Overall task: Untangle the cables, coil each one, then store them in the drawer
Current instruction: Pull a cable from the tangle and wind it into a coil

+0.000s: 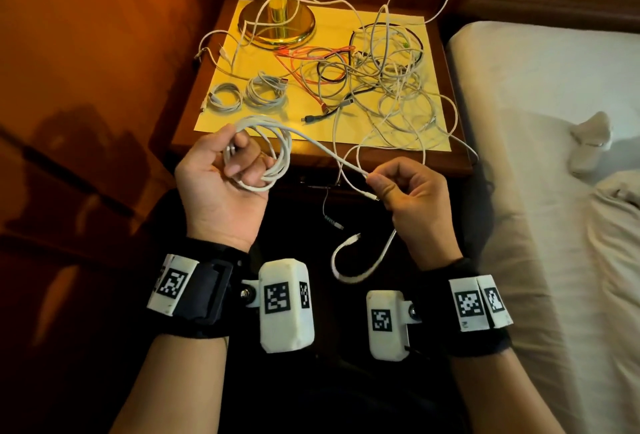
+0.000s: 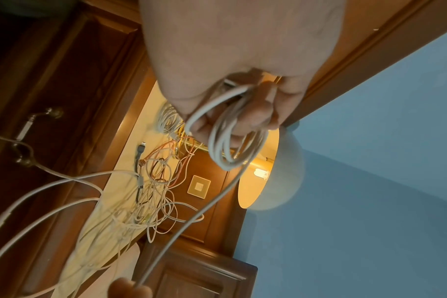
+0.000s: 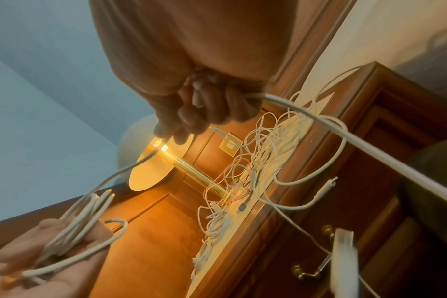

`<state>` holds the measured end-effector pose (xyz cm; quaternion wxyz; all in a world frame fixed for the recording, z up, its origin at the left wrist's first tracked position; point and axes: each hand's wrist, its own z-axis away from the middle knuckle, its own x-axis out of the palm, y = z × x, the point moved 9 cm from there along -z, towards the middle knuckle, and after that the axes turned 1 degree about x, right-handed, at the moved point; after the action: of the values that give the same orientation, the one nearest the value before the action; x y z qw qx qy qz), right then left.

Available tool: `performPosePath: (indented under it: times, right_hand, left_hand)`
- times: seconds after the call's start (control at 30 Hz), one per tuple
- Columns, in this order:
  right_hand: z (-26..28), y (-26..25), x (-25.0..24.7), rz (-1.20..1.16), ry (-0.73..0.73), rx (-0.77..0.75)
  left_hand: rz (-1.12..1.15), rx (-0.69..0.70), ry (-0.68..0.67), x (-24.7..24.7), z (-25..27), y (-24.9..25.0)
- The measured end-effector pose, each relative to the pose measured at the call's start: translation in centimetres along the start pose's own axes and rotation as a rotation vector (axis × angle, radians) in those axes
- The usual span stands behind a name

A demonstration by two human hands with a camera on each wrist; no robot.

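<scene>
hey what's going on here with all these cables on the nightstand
A person is coiling a white cable: the left hand holds the loops while the right hand pinches the free end. Two finished coils already lie on the nightstand, beside a lamp base. A big tangle of cables remains there, unsorted.

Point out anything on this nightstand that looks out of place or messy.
The cable tangle sprawls across the nightstand; one white cable loops around the lamp base, and several ends hang over the front edge. Two finished coils lie neatly at the left.
</scene>
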<state>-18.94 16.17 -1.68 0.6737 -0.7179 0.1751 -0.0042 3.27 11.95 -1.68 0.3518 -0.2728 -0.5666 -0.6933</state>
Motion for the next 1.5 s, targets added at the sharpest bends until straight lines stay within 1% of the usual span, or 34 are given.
performPosePath:
  times: [0.1, 0.13, 0.2, 0.23, 0.27, 0.33, 0.4, 0.47, 0.5, 0.6, 0.73, 0.8, 0.87, 0.93, 1.0, 1.1, 1.13, 1.2, 1.33, 1.43, 1.5]
  right_hand:
    - [-0.2, 0.5, -0.7, 0.068, 0.047, 0.006]
    - [-0.2, 0.6, -0.9, 0.087, 0.065, 0.01]
    - [-0.1, 1.0, -0.9, 0.152, 0.073, 0.025]
    - [-0.1, 1.1, -0.7, 0.204, 0.055, 0.036]
    - [0.0, 1.3, -0.4, 0.256, 0.019, 0.051]
    - [0.0, 1.6, 1.1, 0.303, -0.105, 0.088]
    - [0.3, 1.5, 3.0, 0.289, -0.274, 0.121]
    - [0.7, 1.2, 4.1, 0.246, -0.38, 0.125]
    - [0.8, 0.8, 4.2, 0.206, -0.392, 0.112]
    - [0.8, -0.5, 3.7, 0.0, -0.358, 0.083]
    - [0.5, -1.7, 3.2, -0.153, -0.311, 0.046]
    - [0.1, -1.9, 2.8, -0.193, -0.239, 0.043]
    - [-0.2, -1.9, 2.0, -0.194, -0.139, 0.037]
    - [-0.3, -1.8, 1.4, -0.169, -0.066, 0.013]
    - [-0.2, -1.7, 1.0, -0.164, -0.025, -0.002]
    - [0.0, -1.3, 0.9, -0.169, -0.023, 0.003]
    - [0.2, -1.0, 0.9, -0.18, -0.041, 0.021]
    - [0.5, 0.2, 0.7, -0.209, -0.067, 0.079]
    - [1.2, 2.5, -0.6, -0.213, -0.035, 0.171]
    - [1.2, 3.3, -1.4, -0.12, 0.008, 0.156]
    - [1.1, 3.4, -1.7, -0.043, 0.038, 0.138]
  left_hand:
    - [0.097, 0.041, 0.014, -0.4, -0.3, 0.5]
    - [0.091, 0.063, 0.023, -0.6, -0.3, 0.6]
    - [-0.002, 0.097, 0.052, -0.9, -0.5, 0.5]
    - [-0.081, 0.111, 0.059, -0.8, -0.5, 0.3]
    - [-0.18, 0.129, 0.057, -0.7, -0.5, 0.0]
    - [-0.389, 0.152, 0.028, -0.2, -0.4, -1.0]
    - [-0.553, 0.131, -0.021, 0.3, -0.2, -2.5]
    - [-0.681, 0.112, -0.066, 0.6, 0.0, -3.6]
    - [-0.743, 0.109, -0.084, 0.6, 0.0, -3.9]
    - [-0.867, 0.062, -0.14, 0.9, 0.3, -4.7]
    - [-0.764, -0.117, -0.221, 1.4, 1.0, -6.3]
    - [-0.692, -0.193, -0.28, 1.9, 1.6, -7.1]
    - [-0.582, -0.251, -0.311, 2.6, 2.3, -7.5]
    - [-0.504, -0.277, -0.318, 3.2, 2.6, -7.5]
    - [-0.49, -0.284, -0.327, 3.4, 2.6, -7.2]
    - [-0.493, -0.32, -0.329, 3.0, 2.4, -7.3]
    - [-0.463, -0.323, -0.313, 2.7, 2.2, -7.2]
    - [-0.347, -0.285, -0.258, 2.3, 1.6, -6.4]
    - [-0.109, -0.195, -0.06, 0.6, 0.3, -3.9]
    - [-0.039, -0.12, 0.043, -0.4, 0.0, -2.6]
    - [-0.068, -0.091, 0.063, -0.6, 0.0, -2.3]
